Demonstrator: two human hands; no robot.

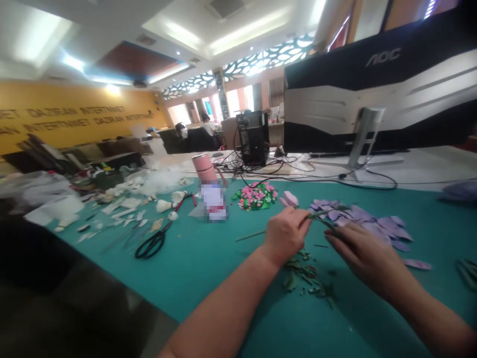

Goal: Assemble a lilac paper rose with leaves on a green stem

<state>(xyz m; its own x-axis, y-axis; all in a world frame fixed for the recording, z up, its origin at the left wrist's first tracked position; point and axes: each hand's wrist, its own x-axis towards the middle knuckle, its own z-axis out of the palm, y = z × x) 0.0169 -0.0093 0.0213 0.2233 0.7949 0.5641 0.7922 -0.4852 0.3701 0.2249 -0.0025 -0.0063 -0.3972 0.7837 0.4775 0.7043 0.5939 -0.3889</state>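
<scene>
My left hand [286, 237] is closed in a pinch around a thin green stem [250, 236], which sticks out to the left past the wrist. A pale pink flower bud [290, 199] shows just above those fingers; its join to the stem is hidden. From the fingertips a narrow green strip [328, 212], leaf-like, reaches to the right. My right hand [363, 256] is closed close by, its fingers on a dark green leaf [328, 226], partly covered. Beneath the hands lie loose green leaves and small cut bits [298, 271].
Lilac petals [357, 215] lie behind my right hand. A pile of small pink flowers [257, 195], a pink tumbler [204, 167] and black-handled scissors [152, 244] are on the green mat [208, 278]. White pieces crowd the left; a monitor [380, 94] stands behind.
</scene>
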